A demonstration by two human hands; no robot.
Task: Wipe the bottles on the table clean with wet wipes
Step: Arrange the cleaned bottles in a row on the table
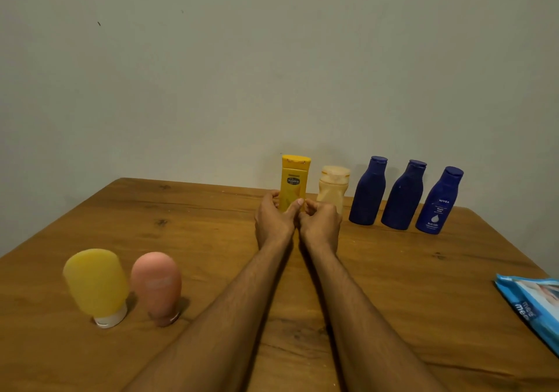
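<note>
A: We log the scene. A wooden table (211, 240) against a pale wall (242, 58). Along the far edge we count five upright bottles: a yellow Vaseline bottle (295, 176), a cream bottle (332, 186) just to its right, then three dark blue bottles, the first (369, 192), the second (403, 196), and the one showing a Nivea label (438, 202).

B: We add two tubes standing on their caps at near left: a yellow tube (95, 282) with a white cap, and a pink tube (157, 285) just beside it.

A: Hands. Our left hand (273, 219) curls around the base of the yellow Vaseline bottle, thumb laid across its front, fingers wrapping the left side; we record it as gripping that bottle.

B: Our right hand (320, 222) is curled into a loose fist next to the left thumb, in front of the cream bottle. We cannot tell whether it touches the Vaseline bottle or holds anything; the fingers are tucked out of sight.

A: Wipes. The blue wet wipes pack (532, 304) lies flat at the right edge of the table, partly cut off by the frame, well apart from both hands.

B: We see no loose wipe in either hand.
</note>
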